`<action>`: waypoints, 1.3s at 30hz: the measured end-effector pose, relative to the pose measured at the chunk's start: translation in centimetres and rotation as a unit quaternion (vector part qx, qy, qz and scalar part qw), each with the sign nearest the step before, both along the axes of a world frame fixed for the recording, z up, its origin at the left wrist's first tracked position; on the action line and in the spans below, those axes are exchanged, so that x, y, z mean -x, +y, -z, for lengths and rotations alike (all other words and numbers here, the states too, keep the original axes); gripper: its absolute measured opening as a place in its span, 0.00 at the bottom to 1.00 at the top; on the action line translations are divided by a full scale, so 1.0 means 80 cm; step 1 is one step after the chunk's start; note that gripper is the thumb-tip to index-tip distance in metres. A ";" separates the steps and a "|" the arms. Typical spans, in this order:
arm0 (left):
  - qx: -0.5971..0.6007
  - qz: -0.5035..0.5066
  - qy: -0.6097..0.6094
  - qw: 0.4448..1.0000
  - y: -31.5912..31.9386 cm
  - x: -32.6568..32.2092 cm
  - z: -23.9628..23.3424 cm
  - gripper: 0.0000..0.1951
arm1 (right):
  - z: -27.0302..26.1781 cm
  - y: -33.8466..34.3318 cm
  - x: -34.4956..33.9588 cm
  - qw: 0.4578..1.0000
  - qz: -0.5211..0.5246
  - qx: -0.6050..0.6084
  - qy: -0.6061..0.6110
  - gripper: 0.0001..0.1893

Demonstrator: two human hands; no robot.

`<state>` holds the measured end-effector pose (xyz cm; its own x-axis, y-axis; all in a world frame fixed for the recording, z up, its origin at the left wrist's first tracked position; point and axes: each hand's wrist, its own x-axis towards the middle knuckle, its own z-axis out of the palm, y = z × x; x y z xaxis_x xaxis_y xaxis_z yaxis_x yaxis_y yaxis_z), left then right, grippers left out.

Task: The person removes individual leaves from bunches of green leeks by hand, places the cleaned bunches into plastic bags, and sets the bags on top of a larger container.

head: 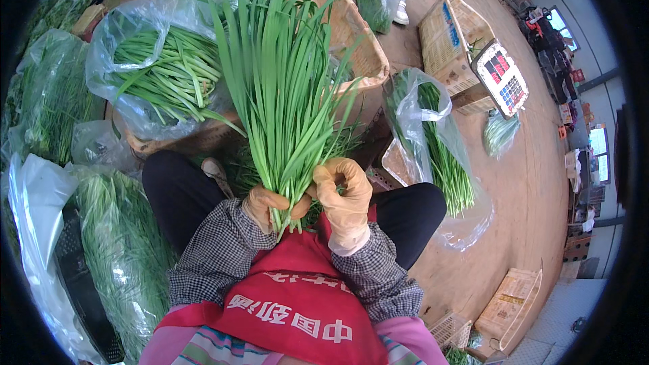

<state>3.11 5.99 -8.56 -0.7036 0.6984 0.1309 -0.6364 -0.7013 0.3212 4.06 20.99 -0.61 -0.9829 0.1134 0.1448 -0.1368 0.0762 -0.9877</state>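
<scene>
A bunch of flat-leaved garlic chives (276, 91) stands fanned out before me, pale stem ends toward my lap. My left hand (266, 205), in a tan rubber glove, grips the bunch low around its stems. At the right edge of the same stems my right hand (345, 195), gloved alike, has thumb and forefinger pinched together against the chives; its fingertips are partly hidden. Beyond the bunch is a large, worn plastic crate (362, 35). An open clear plastic bag (109, 73) on its left side holds more loose chives (172, 68).
Bagged chives (448, 162) lie right of my knee. A digital scale display (502, 78) stands beside a slatted crate (441, 35). Bagged greens (116, 248) line my left side. Another person's shoe (401, 10) shows at the back. A carton (509, 304) is at lower right.
</scene>
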 end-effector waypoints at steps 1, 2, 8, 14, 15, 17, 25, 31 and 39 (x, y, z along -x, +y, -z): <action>-0.031 -0.001 0.025 0.999 0.002 0.003 0.000 0.29 | -0.009 -0.005 -0.004 0.999 -0.003 0.036 -0.034 0.06; -0.039 -0.047 -0.020 0.998 0.007 -0.004 -0.005 0.29 | -0.014 -0.007 -0.005 0.995 -0.006 0.073 -0.068 0.04; -0.092 0.011 0.054 0.994 0.002 0.004 -0.009 0.29 | -0.018 0.009 -0.009 0.993 0.019 0.105 0.053 0.04; 0.048 -0.017 0.039 0.998 0.007 0.003 -0.019 0.27 | -0.044 0.014 0.013 0.957 0.139 -0.049 0.248 0.12; 0.058 0.017 0.005 0.998 0.001 0.005 -0.006 0.28 | -0.067 0.022 0.020 0.926 0.085 -0.181 0.320 0.19; 0.108 -0.044 -0.009 0.993 0.012 0.002 -0.031 0.29 | -0.108 0.012 0.036 0.889 0.006 -0.324 0.323 0.26; 0.210 -0.081 0.025 0.974 0.012 0.000 -0.038 0.28 | -0.073 -0.016 0.074 0.909 0.003 -0.375 0.180 0.21; 0.205 -0.044 -0.007 0.978 0.014 0.000 -0.038 0.20 | -0.053 -0.011 0.074 0.974 0.006 -0.143 0.176 0.06; 0.155 -0.072 -0.141 0.975 0.030 0.000 -0.005 0.19 | -0.041 0.016 0.050 0.980 -0.030 -0.004 0.195 0.03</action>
<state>3.14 8.38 -8.13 -0.7751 0.5648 -0.2833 -0.6318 -0.6875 0.3580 0.04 22.29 2.69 -0.8577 0.0552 0.5111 -0.5079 0.0632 -0.8591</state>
